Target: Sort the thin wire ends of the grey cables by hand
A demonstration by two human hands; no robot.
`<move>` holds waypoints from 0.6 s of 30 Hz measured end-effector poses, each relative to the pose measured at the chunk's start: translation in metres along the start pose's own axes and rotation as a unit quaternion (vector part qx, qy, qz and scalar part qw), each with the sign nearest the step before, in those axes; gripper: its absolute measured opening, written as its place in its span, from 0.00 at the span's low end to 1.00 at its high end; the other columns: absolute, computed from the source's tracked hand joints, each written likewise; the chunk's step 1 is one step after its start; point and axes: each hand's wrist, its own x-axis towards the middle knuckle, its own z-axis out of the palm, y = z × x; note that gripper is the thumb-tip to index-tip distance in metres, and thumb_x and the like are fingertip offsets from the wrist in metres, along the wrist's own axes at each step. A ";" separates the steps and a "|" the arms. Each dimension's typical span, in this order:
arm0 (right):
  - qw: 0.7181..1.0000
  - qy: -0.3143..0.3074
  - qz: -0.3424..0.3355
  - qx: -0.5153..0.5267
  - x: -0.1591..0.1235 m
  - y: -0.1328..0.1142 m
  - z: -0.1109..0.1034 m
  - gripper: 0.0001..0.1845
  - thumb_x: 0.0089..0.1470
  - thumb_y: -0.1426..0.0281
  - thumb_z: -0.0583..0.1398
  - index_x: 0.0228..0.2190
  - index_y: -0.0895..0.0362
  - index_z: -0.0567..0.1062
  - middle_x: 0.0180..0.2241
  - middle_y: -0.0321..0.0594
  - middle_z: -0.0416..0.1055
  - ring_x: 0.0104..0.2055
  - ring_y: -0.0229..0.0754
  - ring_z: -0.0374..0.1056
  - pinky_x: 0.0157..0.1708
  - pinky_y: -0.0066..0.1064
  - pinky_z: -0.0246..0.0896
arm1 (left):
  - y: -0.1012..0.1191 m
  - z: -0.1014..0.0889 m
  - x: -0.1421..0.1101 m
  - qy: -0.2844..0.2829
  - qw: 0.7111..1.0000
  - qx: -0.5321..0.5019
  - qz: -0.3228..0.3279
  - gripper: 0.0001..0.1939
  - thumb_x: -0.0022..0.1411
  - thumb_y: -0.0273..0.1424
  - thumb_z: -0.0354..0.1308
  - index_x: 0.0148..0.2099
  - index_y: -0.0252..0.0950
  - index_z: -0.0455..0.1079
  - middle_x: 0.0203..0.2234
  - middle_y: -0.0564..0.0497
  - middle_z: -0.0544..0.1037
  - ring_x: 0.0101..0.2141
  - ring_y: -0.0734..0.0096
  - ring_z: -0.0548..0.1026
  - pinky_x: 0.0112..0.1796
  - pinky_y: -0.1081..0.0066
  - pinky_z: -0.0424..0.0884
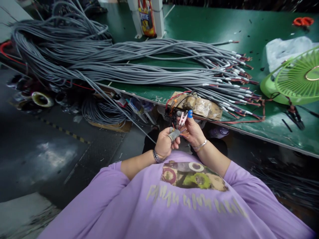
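My left hand (164,143) is closed around the end of a grey cable (143,131), with a grey cover on the thumb. Thin stripped wires (184,134), some reddish, fan out from that end toward my other hand. My right hand (196,133) wears a blue finger cot (190,114) and is closed on a small pink clip-like tool (183,118). The tool's exact kind is unclear. Just beyond both hands, a taped brown block (205,108) with red and black leads lies at the table edge.
Bundles of grey cables (149,74) stretch across the green table (211,25), their stripped ends at the right. A green fan (291,81), clear plastic bag (286,49) and orange-handled scissors (303,22) are on the right. A coiled cable (104,114) lies below the table.
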 end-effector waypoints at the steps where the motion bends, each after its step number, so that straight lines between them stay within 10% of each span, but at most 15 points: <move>1: 1.000 -0.002 0.000 -0.001 0.000 0.000 0.000 0.20 0.52 0.53 0.67 0.28 0.58 0.74 0.21 0.34 0.76 0.19 0.33 0.68 0.20 0.24 0.65 | 0.000 0.000 0.000 0.000 1.000 0.000 0.000 0.20 0.48 0.44 0.67 0.28 0.36 0.64 0.15 0.57 0.72 0.11 0.80 0.65 0.12 0.79 0.52; 18: 1.000 0.004 0.007 -0.004 -0.006 -0.001 0.005 0.20 0.51 0.52 0.67 0.26 0.57 0.74 0.20 0.34 0.75 0.18 0.33 0.67 0.19 0.24 0.63 | 0.004 0.002 0.005 -0.006 1.000 -0.017 -0.009 0.18 0.48 0.42 0.67 0.28 0.36 0.63 0.14 0.57 0.70 0.10 0.81 0.63 0.11 0.80 0.51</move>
